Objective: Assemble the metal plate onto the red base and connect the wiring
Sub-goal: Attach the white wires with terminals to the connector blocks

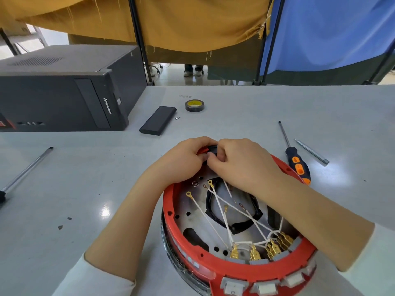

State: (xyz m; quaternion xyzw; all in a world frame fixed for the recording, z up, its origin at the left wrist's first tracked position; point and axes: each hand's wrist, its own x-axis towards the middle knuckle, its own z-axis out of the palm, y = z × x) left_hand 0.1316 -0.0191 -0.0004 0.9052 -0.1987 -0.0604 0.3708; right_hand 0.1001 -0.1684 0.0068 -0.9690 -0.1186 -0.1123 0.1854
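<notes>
The round base (235, 268) sits on the tabletop (277, 107) at lower centre of the frame, with the metal plate (186, 207) and wires (215, 223) inside it. Both hands meet at its far rim. A computer tower (64, 88) lies upper left. A tape roll (194, 105) lies at centre, above the base. A screwdriver (296, 161) lies at right, beside the base.

Both forearms were bare below pale cream sleeves pushed up toward the elbows; the left hand (181, 159) and right hand (239, 161) wore no gloves
</notes>
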